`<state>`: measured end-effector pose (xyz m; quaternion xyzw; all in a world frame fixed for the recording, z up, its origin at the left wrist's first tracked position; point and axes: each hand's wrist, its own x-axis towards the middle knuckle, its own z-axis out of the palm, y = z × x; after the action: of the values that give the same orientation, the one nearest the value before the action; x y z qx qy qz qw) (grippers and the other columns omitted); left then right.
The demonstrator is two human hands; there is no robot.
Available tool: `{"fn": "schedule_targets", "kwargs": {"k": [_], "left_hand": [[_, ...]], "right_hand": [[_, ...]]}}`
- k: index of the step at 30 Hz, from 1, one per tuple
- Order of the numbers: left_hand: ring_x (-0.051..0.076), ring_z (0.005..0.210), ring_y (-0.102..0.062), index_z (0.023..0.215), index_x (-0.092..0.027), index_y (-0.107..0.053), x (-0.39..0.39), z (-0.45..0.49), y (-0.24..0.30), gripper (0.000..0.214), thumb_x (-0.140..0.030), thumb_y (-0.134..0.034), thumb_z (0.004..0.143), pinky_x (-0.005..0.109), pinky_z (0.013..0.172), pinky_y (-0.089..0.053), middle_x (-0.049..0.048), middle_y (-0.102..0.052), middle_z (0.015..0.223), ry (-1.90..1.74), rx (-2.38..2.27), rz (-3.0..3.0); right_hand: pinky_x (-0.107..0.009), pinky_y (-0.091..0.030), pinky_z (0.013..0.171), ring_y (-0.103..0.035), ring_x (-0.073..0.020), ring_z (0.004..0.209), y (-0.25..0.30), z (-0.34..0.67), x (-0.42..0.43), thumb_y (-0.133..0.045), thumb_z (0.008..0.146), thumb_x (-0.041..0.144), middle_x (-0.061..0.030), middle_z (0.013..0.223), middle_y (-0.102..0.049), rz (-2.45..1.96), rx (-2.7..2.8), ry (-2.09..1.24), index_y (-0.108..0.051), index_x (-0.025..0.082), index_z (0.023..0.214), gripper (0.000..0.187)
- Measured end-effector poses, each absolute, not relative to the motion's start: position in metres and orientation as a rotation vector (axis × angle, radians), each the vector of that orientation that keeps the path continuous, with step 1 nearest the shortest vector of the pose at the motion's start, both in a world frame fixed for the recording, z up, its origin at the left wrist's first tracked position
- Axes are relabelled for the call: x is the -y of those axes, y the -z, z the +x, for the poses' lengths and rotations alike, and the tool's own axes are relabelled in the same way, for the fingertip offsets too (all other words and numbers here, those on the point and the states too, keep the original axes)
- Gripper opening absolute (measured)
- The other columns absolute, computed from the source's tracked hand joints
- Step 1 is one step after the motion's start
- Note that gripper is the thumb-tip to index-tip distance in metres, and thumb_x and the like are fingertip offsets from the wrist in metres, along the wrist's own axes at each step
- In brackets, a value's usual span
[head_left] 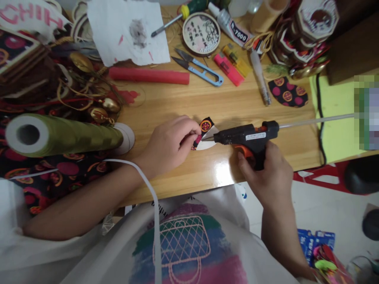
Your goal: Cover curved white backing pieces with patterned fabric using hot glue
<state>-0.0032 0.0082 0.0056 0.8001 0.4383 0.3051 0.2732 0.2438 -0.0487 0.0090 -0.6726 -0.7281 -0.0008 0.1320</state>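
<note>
My right hand (271, 173) is wrapped round the grip of a black hot glue gun (237, 135), fingers by its orange trigger. A long clear glue stick (314, 119) juts from the gun's back end. My left hand (173, 144) pinches a small piece of black patterned fabric (206, 125) with orange and magenta motifs. Under that fabric lies a white piece (209, 143), partly hidden by my fingers. The gun's metal nozzle points left and reaches the fabric near my left fingertips; whether it touches cannot be made out.
Blue thread snips (209, 74), a red stick (149, 75), pink and yellow lighters (229, 69) and a glue tube (231, 25) lie behind my hands. At left lies a green roll (68, 134). A patterned fabric cutout (288, 92) and black cord (320, 130) are at right.
</note>
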Motion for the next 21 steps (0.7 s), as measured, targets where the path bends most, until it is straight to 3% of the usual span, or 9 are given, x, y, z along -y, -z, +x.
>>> {"fn": "schedule_targets", "kwargs": {"k": [12, 21], "left_hand": [[0.014, 0.076, -0.061, 0.084, -0.018, -0.06, -0.0086, -0.0032, -0.0058, 0.015, -0.003, -0.057, 0.086, 0.026, 0.068, -0.046, -0.0003, -0.066, 0.081, -0.843, -1.175, 2.159], [0.014, 0.076, -0.061, 0.085, -0.018, -0.06, -0.0085, -0.0034, -0.0057, 0.014, -0.005, -0.056, 0.087, 0.027, 0.068, -0.046, 0.0, -0.066, 0.081, -0.85, -1.167, 2.16]], "right_hand": [[-0.031, -0.046, 0.053, -0.063, -0.023, 0.07, -0.0102, 0.248, 0.0501, -0.055, 0.09, 0.04, -0.0076, 0.082, -0.066, -1.869, 2.149, -0.027, -0.054, 0.019, 0.114, 0.032], [-0.03, -0.045, 0.052, -0.063, -0.0214, 0.068, -0.0098, 0.2475, 0.0499, -0.056, 0.089, 0.039, -0.006, 0.081, -0.066, -1.866, 2.135, -0.019, -0.054, 0.019, 0.11, 0.029]]}}
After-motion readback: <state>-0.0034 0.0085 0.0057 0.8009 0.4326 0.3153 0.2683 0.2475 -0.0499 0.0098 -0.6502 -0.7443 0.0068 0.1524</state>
